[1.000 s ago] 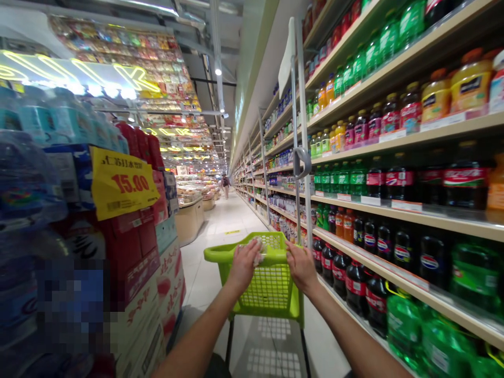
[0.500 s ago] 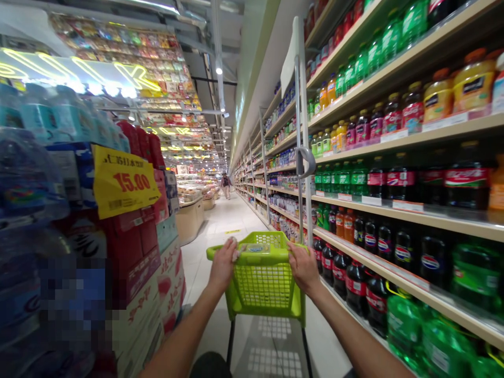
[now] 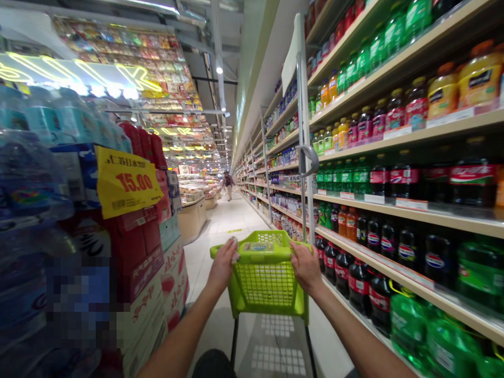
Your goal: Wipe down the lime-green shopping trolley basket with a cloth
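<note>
A bright green shopping cart point(image 3: 264, 283) with a mesh back panel stands in front of me, on dark legs. My left hand point(image 3: 222, 264) is closed around the left part of its handle. Something small and white, perhaps a tissue, shows between that hand's thumb and fingers. On the right end of the handle, my right hand point(image 3: 307, 266) is closed too. Between my hands, a clear label holder point(image 3: 258, 246) sits on top of the handle. What lies inside the cart is hidden by its back panel.
Tall shelves point(image 3: 409, 202) of bottled drinks run along the right, with a ladder point(image 3: 306, 126) against them. Stacked drink boxes point(image 3: 145, 289) and a yellow price sign point(image 3: 128, 181) crowd the left. A person point(image 3: 227, 184) is far down the tiled aisle point(image 3: 214, 218).
The cart and my hands have shifted very slightly to the right in view. The distant person appears slightly larger. Both hands keep their hold on the handle.
</note>
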Action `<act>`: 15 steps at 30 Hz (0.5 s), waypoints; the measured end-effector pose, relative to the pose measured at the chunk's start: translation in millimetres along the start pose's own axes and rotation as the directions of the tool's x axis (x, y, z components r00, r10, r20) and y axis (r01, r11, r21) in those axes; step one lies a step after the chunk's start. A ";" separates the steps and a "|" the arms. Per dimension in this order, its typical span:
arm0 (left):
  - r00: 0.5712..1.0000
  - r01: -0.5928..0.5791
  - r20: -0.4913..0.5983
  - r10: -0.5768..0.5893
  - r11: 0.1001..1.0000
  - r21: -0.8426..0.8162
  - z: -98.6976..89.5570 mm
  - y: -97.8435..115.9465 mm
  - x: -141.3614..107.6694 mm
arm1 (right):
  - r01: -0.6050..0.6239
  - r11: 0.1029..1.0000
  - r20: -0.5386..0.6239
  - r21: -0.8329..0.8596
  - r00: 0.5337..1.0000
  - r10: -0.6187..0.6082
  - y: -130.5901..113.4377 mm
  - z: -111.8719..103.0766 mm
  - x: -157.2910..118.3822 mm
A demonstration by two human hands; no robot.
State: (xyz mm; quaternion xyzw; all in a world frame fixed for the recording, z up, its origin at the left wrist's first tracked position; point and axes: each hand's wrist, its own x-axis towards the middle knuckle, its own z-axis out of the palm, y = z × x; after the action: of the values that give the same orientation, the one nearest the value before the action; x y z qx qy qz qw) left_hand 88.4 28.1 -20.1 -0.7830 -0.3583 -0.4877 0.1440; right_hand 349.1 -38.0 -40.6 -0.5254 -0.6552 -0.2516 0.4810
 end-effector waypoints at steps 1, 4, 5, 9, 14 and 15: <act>0.996 0.077 -0.046 -0.076 0.997 0.016 -5.7 -9.3 -3.0 | -0.003 1.000 -0.008 0.000 1.000 0.003 -0.5 1.0 -0.3; 0.988 0.132 -0.087 -0.130 0.991 0.016 2.1 3.9 -3.8 | -0.019 1.000 -0.034 -0.007 0.999 0.019 -2.9 4.6 -1.4; 0.995 0.078 -0.053 -0.078 0.997 0.001 11.9 20.5 -1.2 | -0.017 1.000 -0.039 -0.008 0.999 0.017 -3.1 5.4 -1.8; 0.968 -0.239 0.071 0.242 0.969 -0.059 48.9 89.4 14.2 | 0.031 0.999 -0.026 -0.008 0.999 -0.031 2.1 5.2 -3.3; 0.976 -0.204 0.084 0.203 0.979 0.001 28.7 62.1 9.7 | 0.057 0.998 -0.017 -0.016 0.998 -0.057 8.8 4.0 -4.4; 0.987 -0.150 0.061 0.148 0.988 0.023 20.6 47.7 6.9 | 0.054 0.999 -0.022 -0.009 0.998 -0.054 8.0 4.5 -4.4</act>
State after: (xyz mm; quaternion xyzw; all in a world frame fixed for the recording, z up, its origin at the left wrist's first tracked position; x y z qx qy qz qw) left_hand 137.3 9.3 -18.1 -0.8196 -0.3096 -0.4471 0.1801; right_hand 354.8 -33.7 -47.8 -0.5070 -0.6626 -0.2731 0.4790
